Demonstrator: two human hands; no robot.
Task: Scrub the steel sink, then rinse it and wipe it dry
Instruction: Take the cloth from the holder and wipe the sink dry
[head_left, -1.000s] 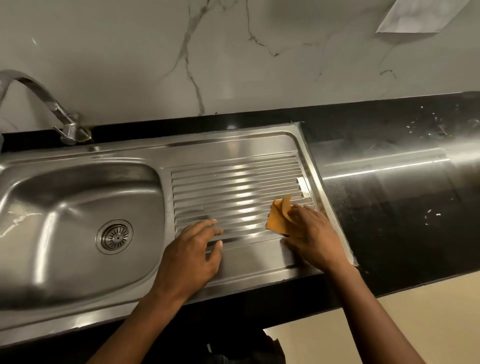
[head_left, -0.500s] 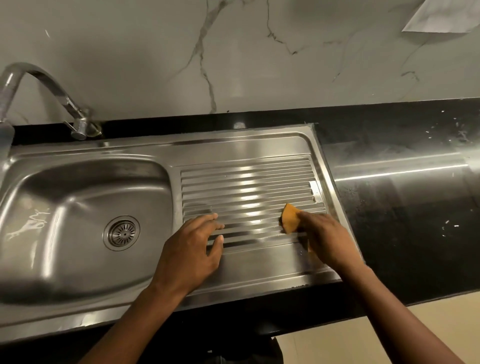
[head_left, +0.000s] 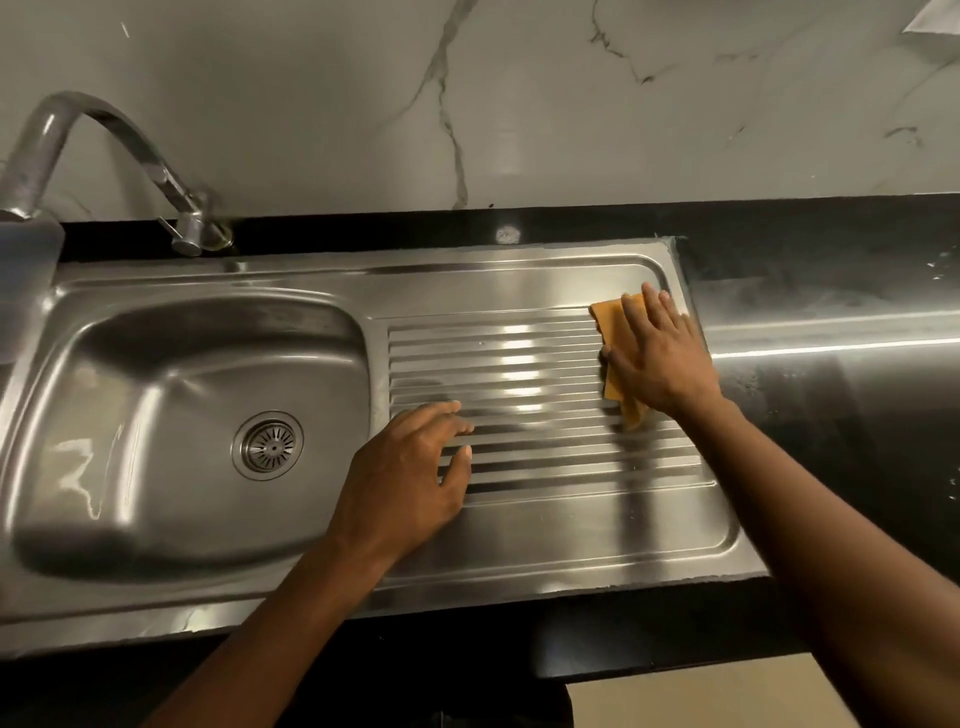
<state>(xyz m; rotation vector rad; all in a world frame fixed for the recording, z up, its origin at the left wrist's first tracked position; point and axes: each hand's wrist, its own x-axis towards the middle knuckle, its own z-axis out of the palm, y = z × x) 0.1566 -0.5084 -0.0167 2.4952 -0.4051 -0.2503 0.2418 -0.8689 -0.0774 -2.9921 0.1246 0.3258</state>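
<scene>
No text, label, brand, number or sign can be read anywhere in the view. The brushed stainless-steel sink (head_left: 519, 280) shows only reflections. The folded orange cloth (head_left: 610, 327) is plain. The pale sheet (head_left: 937, 21) at the top right corner is cut off by the frame edge and too blurred to tell whether anything is printed on it.
</scene>
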